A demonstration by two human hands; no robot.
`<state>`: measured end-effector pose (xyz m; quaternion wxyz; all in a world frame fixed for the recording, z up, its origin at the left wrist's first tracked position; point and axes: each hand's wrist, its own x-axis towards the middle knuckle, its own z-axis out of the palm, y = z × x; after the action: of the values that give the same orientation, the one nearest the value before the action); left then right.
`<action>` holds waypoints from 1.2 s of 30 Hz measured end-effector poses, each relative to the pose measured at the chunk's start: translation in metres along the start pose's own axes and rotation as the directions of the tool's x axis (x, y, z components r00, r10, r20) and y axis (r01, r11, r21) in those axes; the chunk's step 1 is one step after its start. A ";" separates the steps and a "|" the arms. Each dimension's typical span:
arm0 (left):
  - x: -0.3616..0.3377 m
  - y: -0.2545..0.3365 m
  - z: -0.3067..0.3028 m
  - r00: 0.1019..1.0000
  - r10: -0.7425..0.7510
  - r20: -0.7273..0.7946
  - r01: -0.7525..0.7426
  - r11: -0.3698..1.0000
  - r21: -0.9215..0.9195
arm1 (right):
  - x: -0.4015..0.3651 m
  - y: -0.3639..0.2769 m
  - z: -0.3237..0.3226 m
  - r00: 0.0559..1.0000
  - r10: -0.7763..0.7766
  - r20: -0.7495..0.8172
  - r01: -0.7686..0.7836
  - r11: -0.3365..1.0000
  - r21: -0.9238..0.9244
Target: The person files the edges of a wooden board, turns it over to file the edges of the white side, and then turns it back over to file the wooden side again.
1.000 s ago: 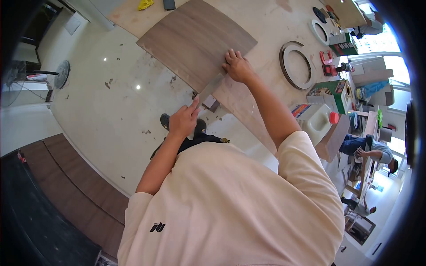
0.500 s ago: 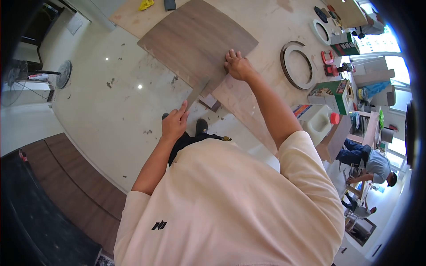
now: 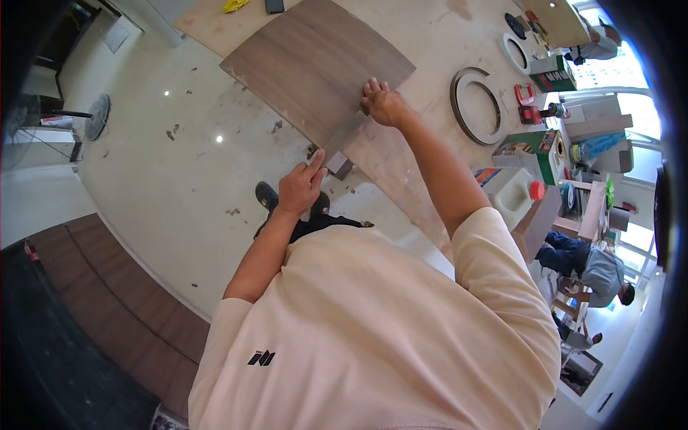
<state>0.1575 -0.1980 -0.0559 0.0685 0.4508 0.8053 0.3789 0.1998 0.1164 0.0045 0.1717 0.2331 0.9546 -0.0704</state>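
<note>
A wood-grain panel (image 3: 315, 68) with a curved far edge lies on the pale worktable, its near edge sticking out over the floor. My left hand (image 3: 301, 188) is closed on a flat metal file (image 3: 345, 134), index finger stretched along it. The file's blade lies against the panel's near edge, close to the right corner. My right hand (image 3: 385, 104) rests on that right corner, fingers laid out on the surface and slightly apart, holding nothing.
On the worktable (image 3: 430, 43) are a coil of edge banding (image 3: 459, 107), a white jug (image 3: 507, 197) with red cap, green-and-white boxes (image 3: 534, 154) and a red drill (image 3: 534, 115). A standing fan (image 3: 99, 117) is at left. Other people (image 3: 602, 272) work at right.
My left hand has moved up and right, sliding the file farther along the panel's edge toward my right hand. The right hand and panel stay in place.
</note>
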 end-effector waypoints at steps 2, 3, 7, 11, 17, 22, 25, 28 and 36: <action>-0.008 -0.003 -0.011 0.999 -0.035 0.002 0.035 0.999 0.018 | 0.000 0.002 -0.001 1.000 -0.023 0.005 0.023 1.000 0.000; -0.010 -0.008 -0.017 0.999 -0.048 0.004 0.047 0.998 0.032 | 0.002 0.002 -0.004 0.999 -0.034 0.003 0.034 0.999 0.004; -0.015 -0.006 -0.021 0.994 -0.089 0.061 0.085 0.994 0.065 | 0.001 -0.004 -0.005 0.996 -0.030 0.085 0.032 0.999 -0.019; 0.007 0.022 -0.023 0.985 -0.064 0.163 0.051 0.995 0.081 | 0.001 0.002 -0.009 0.997 -0.029 0.071 0.028 0.999 0.023; -0.085 -0.023 -0.072 0.971 -0.235 0.031 0.237 0.970 -0.056 | -0.045 -0.059 -0.001 0.988 0.097 -0.124 -0.091 0.994 0.053; -0.146 -0.053 -0.090 0.860 -0.510 -0.018 0.506 0.856 -0.110 | -0.063 -0.091 0.006 0.994 0.033 -0.102 -0.020 0.992 0.126; -0.153 -0.051 -0.092 0.723 -0.689 0.047 0.681 0.698 -0.221 | -0.070 -0.093 0.008 0.997 -0.026 -0.074 0.035 0.993 0.111; -0.156 -0.052 -0.080 0.747 -0.664 -0.017 0.626 0.712 -0.318 | -0.076 -0.092 0.010 0.996 -0.076 -0.053 0.080 0.994 0.075; -0.126 -0.031 -0.078 0.869 -0.492 -0.050 0.466 0.849 -0.248 | -0.069 -0.079 0.005 0.998 -0.028 -0.062 0.038 0.984 0.173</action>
<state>0.1751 -0.3478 -0.0512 0.1669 0.2028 0.8460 0.4640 0.2215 0.0167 0.0291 0.1211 0.2335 0.9531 -0.1495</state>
